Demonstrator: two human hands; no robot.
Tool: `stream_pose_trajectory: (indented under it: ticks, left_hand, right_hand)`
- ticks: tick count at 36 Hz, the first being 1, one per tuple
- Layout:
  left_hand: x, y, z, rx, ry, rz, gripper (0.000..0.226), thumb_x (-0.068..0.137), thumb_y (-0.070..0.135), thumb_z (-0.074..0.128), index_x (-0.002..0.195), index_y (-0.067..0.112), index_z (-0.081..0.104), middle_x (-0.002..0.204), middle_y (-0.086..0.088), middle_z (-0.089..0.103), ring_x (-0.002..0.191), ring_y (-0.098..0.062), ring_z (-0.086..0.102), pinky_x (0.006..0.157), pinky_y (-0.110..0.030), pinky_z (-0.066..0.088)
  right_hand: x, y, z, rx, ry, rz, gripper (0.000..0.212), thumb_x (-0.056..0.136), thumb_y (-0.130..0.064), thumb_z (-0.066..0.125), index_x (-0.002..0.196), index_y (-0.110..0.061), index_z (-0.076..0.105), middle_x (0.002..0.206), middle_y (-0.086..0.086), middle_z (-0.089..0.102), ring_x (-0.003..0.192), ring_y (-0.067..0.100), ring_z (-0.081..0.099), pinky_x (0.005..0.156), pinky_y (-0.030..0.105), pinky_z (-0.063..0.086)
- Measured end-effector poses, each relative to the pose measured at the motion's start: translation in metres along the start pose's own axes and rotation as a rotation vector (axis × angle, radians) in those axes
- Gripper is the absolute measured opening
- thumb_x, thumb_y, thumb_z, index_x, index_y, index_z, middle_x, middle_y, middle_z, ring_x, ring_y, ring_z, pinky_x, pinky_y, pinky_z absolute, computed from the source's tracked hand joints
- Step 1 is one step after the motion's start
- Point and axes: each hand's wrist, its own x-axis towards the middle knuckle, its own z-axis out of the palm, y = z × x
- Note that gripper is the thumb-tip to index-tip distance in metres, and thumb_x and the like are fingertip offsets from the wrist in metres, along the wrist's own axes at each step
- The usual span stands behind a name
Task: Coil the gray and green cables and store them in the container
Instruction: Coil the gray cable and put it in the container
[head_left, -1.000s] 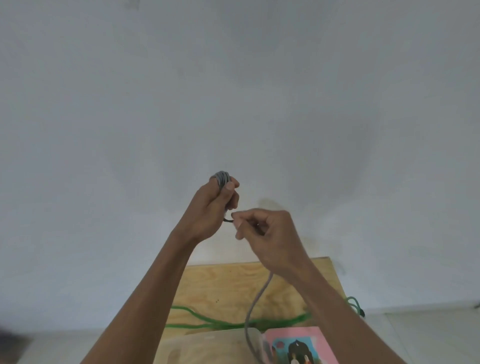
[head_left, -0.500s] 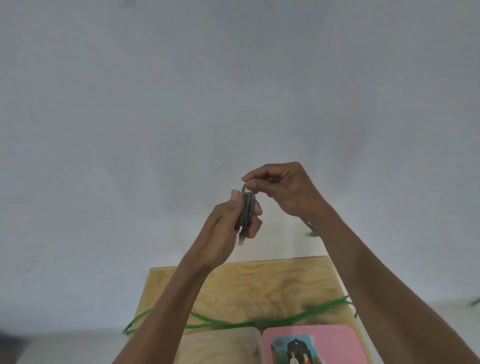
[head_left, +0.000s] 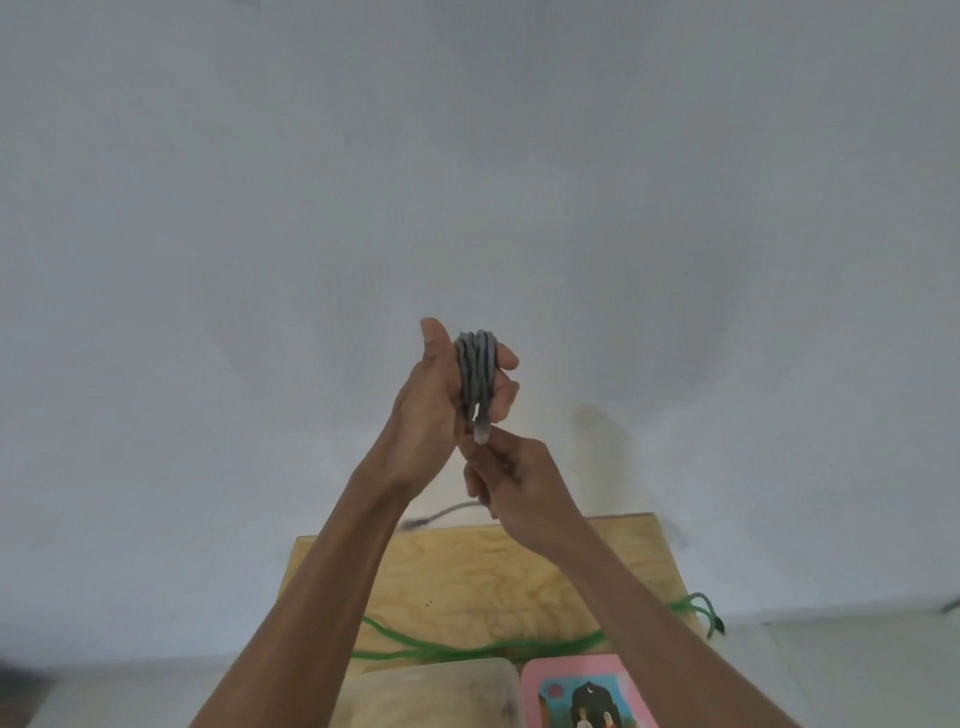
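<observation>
At centre frame, a left hand (head_left: 431, 410) grips a coiled gray cable (head_left: 477, 375) wound round its fingers, while the right hand (head_left: 511, 480) just below pinches the cable's loose tail. A thin green cable (head_left: 467, 649) lies across the plywood bench (head_left: 467, 577) at lower centre, beside a translucent plastic container (head_left: 441, 693).

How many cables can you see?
2. The gray cable is coiled in the left hand, its loose end running to the right hand. The green cable lies across the wooden table. More may be hidden.

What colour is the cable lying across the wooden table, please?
Green, seen in the head view.
</observation>
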Motion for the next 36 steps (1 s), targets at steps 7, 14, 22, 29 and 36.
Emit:
stream_pose_trajectory:
  ticks: [7, 14, 22, 29, 36]
  left_hand:
    - [0.008, -0.009, -0.014, 0.2, 0.101, 0.029, 0.081, 0.095, 0.062, 0.003, 0.103, 0.008, 0.063, 0.066, -0.002, 0.058, 0.071, -0.025, 0.052, 0.098, -0.06, 0.043]
    - [0.0, -0.027, -0.021, 0.408, 0.109, 0.045, 0.074, 0.097, 0.06, 0.008, 0.101, 0.011, 0.063, 0.069, 0.001, 0.06, 0.063, -0.011, 0.053, 0.065, -0.021, 0.046]
    - [-0.018, -0.034, -0.01, 0.293, -0.001, 0.018, 0.082, 0.098, 0.063, 0.002, 0.088, 0.007, 0.061, 0.061, -0.001, 0.057, 0.062, -0.023, 0.048, 0.07, -0.048, 0.046]
    - [-0.022, -0.027, -0.003, -0.013, -0.068, -0.079, 0.087, 0.09, 0.074, 0.014, 0.087, 0.003, 0.065, 0.057, -0.014, 0.045, 0.056, -0.026, 0.044, 0.088, -0.051, 0.05]
    - [-0.031, -0.014, 0.001, -0.208, -0.104, -0.125, 0.081, 0.094, 0.064, 0.007, 0.085, 0.001, 0.057, 0.048, 0.003, 0.05, 0.043, -0.015, 0.033, 0.066, -0.031, 0.051]
  right_hand:
    - [-0.015, -0.002, 0.007, 0.003, -0.009, 0.015, 0.024, 0.1, -0.028, 0.055, 0.117, -0.017, 0.071, 0.056, -0.008, 0.055, 0.049, 0.005, 0.043, 0.052, 0.019, 0.038]
    - [-0.018, -0.035, -0.01, -0.268, -0.056, -0.104, 0.029, 0.096, -0.035, 0.06, 0.08, -0.013, 0.069, 0.049, -0.007, 0.039, 0.045, 0.008, 0.033, 0.049, 0.022, 0.03]
    - [0.033, -0.067, -0.059, -0.473, -0.036, -0.179, 0.026, 0.082, -0.049, 0.072, 0.077, -0.023, 0.071, 0.062, -0.011, 0.067, 0.056, 0.007, 0.056, 0.059, 0.034, 0.05]
    - [0.05, -0.055, -0.061, -0.033, -0.156, -0.115, 0.02, 0.082, -0.021, 0.078, 0.074, -0.01, 0.064, 0.066, 0.008, 0.065, 0.06, 0.018, 0.059, 0.061, 0.035, 0.051]
    - [0.044, -0.049, -0.046, 0.269, -0.272, -0.043, 0.031, 0.087, -0.03, 0.065, 0.084, -0.001, 0.057, 0.092, 0.039, 0.066, 0.075, 0.043, 0.067, 0.063, 0.04, 0.058]
